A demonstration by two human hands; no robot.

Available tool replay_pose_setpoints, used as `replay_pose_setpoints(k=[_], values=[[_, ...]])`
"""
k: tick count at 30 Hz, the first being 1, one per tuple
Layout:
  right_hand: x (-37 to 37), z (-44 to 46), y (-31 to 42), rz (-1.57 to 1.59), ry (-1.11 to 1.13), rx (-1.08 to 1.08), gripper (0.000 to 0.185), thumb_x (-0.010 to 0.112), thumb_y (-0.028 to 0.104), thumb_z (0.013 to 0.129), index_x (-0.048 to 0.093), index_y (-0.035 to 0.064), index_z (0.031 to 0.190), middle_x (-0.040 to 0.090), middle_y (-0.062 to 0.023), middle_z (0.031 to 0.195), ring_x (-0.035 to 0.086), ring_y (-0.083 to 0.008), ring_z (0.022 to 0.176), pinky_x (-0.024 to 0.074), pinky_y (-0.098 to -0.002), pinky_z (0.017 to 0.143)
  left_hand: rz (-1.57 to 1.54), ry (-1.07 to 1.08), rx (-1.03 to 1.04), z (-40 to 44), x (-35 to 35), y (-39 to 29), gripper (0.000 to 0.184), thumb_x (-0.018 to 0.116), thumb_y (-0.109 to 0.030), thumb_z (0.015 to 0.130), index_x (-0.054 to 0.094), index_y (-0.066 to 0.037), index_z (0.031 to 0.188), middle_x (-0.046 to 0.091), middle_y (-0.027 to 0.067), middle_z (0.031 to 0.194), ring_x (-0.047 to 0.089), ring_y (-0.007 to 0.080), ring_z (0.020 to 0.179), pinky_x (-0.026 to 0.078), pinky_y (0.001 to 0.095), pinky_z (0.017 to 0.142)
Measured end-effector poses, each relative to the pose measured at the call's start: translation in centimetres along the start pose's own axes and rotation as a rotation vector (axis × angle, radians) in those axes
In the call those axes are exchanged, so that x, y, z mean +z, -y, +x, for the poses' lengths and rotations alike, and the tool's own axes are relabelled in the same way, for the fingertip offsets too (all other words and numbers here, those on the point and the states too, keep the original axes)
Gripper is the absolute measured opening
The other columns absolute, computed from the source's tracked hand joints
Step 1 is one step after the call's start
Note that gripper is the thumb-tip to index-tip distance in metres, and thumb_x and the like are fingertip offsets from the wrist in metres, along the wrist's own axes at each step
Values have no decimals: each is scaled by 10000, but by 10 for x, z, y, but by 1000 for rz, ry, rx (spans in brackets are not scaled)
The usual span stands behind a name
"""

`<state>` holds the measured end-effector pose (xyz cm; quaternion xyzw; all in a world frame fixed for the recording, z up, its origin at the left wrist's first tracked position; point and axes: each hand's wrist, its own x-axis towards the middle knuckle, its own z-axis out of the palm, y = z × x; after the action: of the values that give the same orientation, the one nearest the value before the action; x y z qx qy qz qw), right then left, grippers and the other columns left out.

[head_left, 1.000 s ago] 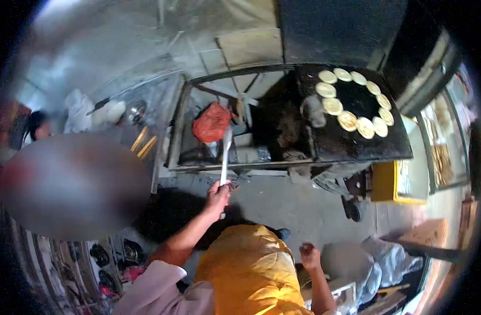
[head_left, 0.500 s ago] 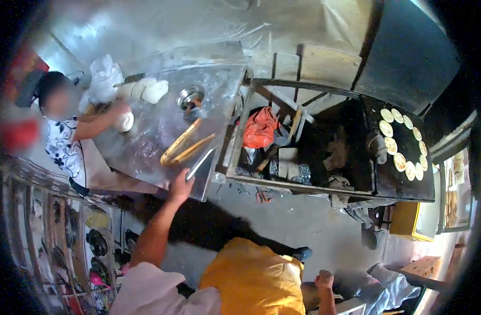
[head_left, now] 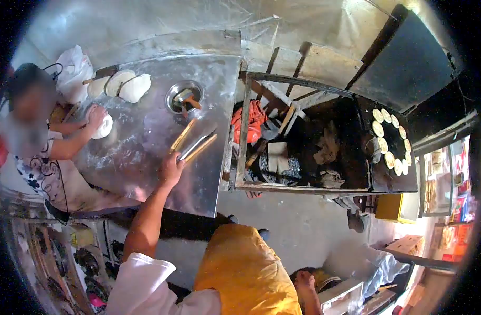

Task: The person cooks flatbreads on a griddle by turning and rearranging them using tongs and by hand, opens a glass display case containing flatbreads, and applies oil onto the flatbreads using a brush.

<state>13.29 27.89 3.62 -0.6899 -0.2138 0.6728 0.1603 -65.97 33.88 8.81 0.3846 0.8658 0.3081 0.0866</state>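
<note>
The left hand (head_left: 171, 170) now reaches wooden tongs (head_left: 183, 135), gripping a metal utensil (head_left: 193, 147) toward two o'clock; the right hand (head_left: 305, 282), I cannot tell.

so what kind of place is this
Probably a small flatbread bakery or stall kitchen: round flat breads sit in a ring on a black griddle-like plate, and a co-worker's hands are on dough at a metal table with white, flour-like smears.

Bright light shines far right of the left fingers (head_left: 172, 161). A dark shadow lies on the floor (head_left: 282, 215) below them. All around, edges bend and turn black.
</note>
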Motion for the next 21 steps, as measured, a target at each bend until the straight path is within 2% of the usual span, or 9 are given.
replay_pose_setpoints(k=[1,2,5,9,11,13,14,15,21], values=[[-10,4,-7,68,3,24,205,618,261,910,654,63,874,582,-32,640,576,-157,528,462,-319,446,-32,-19,-39,2,2,3,276,685,-176,842,639,-72,1093,654,202,988,626,397,942,498,467,803],[-33,27,-28,-418,-10,-205,200,619,258,912,659,63,893,589,-36,648,579,-156,522,461,-316,443,67,-42,19,0,-11,-13,242,647,-149,867,634,-57,1090,653,206,997,624,404,943,496,470,808],[-46,41,-27,-758,13,-242,196,620,253,913,666,63,903,604,-44,653,607,-150,540,468,-308,450,173,-72,154,-6,-29,-21,252,607,-114,886,628,-47,1127,654,209,1028,619,414,944,498,474,809],[-39,50,-7,-860,101,-495,174,622,229,900,672,62,893,614,-44,662,610,-144,540,474,-307,454,318,-200,147,-2,-56,-30,277,577,-92,907,621,-34,1174,661,203,1076,633,389,973,504,445,843],[-21,34,8,-878,134,-583,162,625,216,894,672,61,900,617,-43,668,604,-144,533,477,-305,456,-96,-258,17,9,-56,14,288,564,-98,932,617,-30,1207,674,174,1100,652,312,995,503,381,874],[13,13,49,-574,-9,-95,144,620,193,894,670,58,894,615,-38,663,594,-148,521,478,-301,456,-308,-252,-209,14,-73,12,259,574,-130,945,626,-55,1187,682,73,1040,643,178,869,510,314,782],[-26,63,8,-958,34,-313,131,613,177,891,665,57,885,605,-36,650,591,-155,518,473,-306,449,-559,-188,-398,18,-88,2,265,593,-148,932,620,-78,1186,675,52,1015,634,163,847,500,307,743],[-48,88,-18,-953,27,-325,131,613,177,891,665,57,885,605,-36,650,591,-155,518,473,-306,449,-811,-113,-584,22,-105,-11,274,613,-167,919,613,-102,1186,668,31,990,626,147,824,491,299,703],[17,30,6,-248,3,-73,147,610,170,858,613,65,754,589,-48,628,582,-159,537,470,-327,459,-890,6,-582,81,-85,-14,355,654,-379,920,548,-186,1198,633,23,1085,615,186,943,478,354,789]])
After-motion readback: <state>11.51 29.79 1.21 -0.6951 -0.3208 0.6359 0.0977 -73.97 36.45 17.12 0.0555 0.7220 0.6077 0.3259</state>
